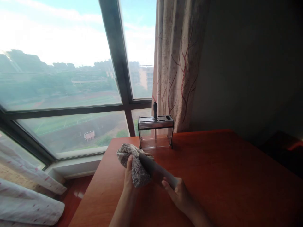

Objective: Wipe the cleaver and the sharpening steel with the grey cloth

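My left hand (129, 173) is closed around a fluffy grey-and-white cloth (139, 173), bunched over the far end of a long, flat grey blade, which looks like a kitchen knife (157, 170). The knife slants from the cloth down to my right hand (181, 194), whose fingers are wrapped round its near end. Its handle is hidden in that hand, and the cloth covers the far end. Just beyond the cloth stands a clear-sided knife block (155, 124) with a slotted top. One dark handle (155, 110) sticks up from it.
Everything is over a reddish-brown wooden table (227, 176). A large window (61, 63) with dark frames (115, 47) lies ahead and to the left. A patterned curtain (177, 63) hangs behind the knife block, and another pale curtain (28, 201) is at lower left.
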`<state>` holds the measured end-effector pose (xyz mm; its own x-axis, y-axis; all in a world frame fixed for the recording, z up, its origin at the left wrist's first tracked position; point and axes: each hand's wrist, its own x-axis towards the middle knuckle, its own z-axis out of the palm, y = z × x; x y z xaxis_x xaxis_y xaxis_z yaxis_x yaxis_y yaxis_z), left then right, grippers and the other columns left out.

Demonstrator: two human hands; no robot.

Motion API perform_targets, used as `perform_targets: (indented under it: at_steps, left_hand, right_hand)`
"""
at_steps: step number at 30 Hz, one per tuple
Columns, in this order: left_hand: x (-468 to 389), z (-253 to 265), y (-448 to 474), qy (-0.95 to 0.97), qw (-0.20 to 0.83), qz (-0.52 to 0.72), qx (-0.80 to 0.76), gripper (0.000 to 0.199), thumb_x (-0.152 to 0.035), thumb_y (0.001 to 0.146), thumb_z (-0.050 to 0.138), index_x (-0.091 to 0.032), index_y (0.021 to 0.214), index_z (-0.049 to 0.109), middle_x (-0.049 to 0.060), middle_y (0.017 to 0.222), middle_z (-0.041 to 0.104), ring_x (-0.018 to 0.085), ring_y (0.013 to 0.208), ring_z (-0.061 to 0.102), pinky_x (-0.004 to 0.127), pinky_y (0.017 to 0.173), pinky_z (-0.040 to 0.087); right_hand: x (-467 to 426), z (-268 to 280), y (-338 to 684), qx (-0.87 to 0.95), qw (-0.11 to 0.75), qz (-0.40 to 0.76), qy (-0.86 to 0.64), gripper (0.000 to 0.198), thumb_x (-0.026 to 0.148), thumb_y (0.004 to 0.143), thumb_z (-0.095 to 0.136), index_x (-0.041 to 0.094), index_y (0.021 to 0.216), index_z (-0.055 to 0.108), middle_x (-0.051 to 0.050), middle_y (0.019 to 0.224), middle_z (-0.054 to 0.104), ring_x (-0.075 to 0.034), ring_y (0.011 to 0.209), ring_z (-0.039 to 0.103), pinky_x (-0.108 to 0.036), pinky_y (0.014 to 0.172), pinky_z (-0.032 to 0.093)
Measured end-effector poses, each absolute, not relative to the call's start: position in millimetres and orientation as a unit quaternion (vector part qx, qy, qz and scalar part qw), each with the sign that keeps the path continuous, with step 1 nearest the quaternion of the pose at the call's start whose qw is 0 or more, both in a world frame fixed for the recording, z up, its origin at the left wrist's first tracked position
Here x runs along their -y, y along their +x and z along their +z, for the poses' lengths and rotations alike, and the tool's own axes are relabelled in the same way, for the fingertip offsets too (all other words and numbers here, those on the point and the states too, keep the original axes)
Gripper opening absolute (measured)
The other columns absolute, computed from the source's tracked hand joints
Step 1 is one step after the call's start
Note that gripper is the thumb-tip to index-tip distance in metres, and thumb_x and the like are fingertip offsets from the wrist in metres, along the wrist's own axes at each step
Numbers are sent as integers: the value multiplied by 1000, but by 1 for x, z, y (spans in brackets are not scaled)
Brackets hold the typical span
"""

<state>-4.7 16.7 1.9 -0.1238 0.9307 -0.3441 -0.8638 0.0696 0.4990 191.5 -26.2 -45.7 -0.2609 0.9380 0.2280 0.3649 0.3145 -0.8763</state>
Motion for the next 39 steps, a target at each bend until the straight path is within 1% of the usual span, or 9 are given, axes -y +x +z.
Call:
perform_targets:
  at_steps: [3, 7, 10, 12, 15, 20, 25, 31, 39]
  left_hand:
    - [-14, 4, 6, 40, 691, 666, -277, 37, -35, 87, 51, -13, 113, 65, 9, 86, 75, 25, 87, 71, 38, 91, 52]
    - [-13, 0, 14, 24, 693, 662, -285, 35, -33, 87, 53, -15, 115, 64, 7, 84, 76, 26, 90, 71, 39, 91, 52]
    - [-14, -2, 15, 14, 680, 667, -302, 32, -32, 87, 54, -13, 111, 64, 7, 81, 75, 26, 86, 71, 38, 88, 54]
    - [-14, 0, 14, 4, 674, 666, -321, 30, -32, 85, 56, -11, 106, 65, 8, 80, 75, 26, 84, 72, 38, 87, 54]
    - [-14, 6, 8, -10, 673, 657, -340, 28, -31, 83, 59, -12, 102, 65, 7, 78, 74, 26, 83, 71, 38, 87, 54]
    - [-15, 15, -8, -18, 646, 681, -343, 27, -28, 83, 59, -14, 105, 65, 7, 82, 75, 26, 86, 71, 41, 89, 53]
    - [-12, 15, -9, 15, 674, 661, -329, 28, -33, 86, 57, -14, 106, 65, 9, 88, 75, 27, 90, 70, 41, 91, 52]
    - [-7, 14, 0, 34, 707, 615, -349, 33, -33, 86, 57, -13, 111, 64, 9, 85, 76, 27, 86, 71, 42, 90, 52]
    - [-14, 12, -6, -12, 716, 588, -375, 28, -29, 87, 51, -7, 99, 65, 12, 76, 75, 28, 85, 71, 42, 88, 53]
  right_hand:
    - [26, -56, 186, 584, 442, 454, -507, 40, 52, 83, 58, 17, 100, 67, -11, 94, 71, -29, 90, 67, -37, 79, 51]
    - [26, -58, 185, 581, 456, 473, -481, 42, 53, 83, 57, 17, 102, 67, -11, 95, 71, -29, 93, 66, -38, 82, 50]
    - [26, -55, 191, 641, 429, 422, -476, 36, 51, 85, 54, 18, 89, 69, -7, 79, 70, -24, 76, 66, -32, 70, 49]
    - [24, -50, 195, 714, 395, 371, -444, 36, 47, 89, 49, 18, 76, 67, -3, 65, 64, -19, 60, 60, -28, 58, 42]
    - [19, -41, 202, 806, 363, 259, -388, 39, 40, 93, 44, 19, 67, 62, -2, 58, 57, -14, 53, 51, -27, 54, 33]
    - [15, -27, 205, 887, 286, 98, -350, 38, 32, 96, 39, 20, 69, 63, -3, 59, 60, -14, 54, 51, -29, 56, 28]
    - [18, -24, 201, 904, 262, -10, -336, 28, 24, 96, 42, 19, 82, 67, -4, 61, 63, -16, 56, 53, -32, 56, 26]
    - [17, -22, 199, 905, 260, -34, -336, 27, 22, 95, 43, 19, 84, 67, -5, 62, 64, -16, 56, 54, -33, 56, 28]
    - [18, -28, 198, 900, 304, -30, -311, 20, 23, 94, 47, 18, 87, 65, -2, 59, 62, -14, 54, 53, -31, 55, 27]
